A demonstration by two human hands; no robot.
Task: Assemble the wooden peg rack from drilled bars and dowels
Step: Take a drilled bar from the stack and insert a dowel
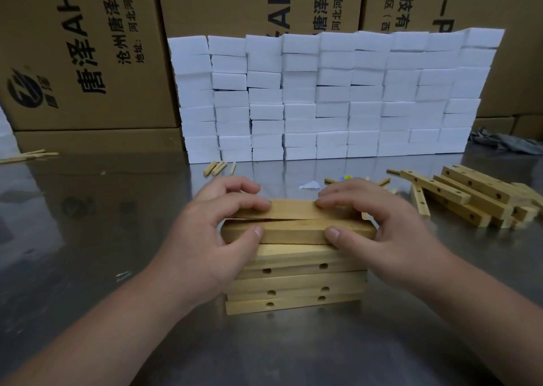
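Your left hand and right hand clasp the two top bars of the stack at mid-table, thumbs near, fingers far. Three drilled rows show beneath. Four dowels lie beyond, a loose bar pile to the right. Open tabletop runs left and toward you.

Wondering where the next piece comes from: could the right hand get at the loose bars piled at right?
Probably yes: only bare table lies between the right hand and the loose bars, though it now grips the stack.
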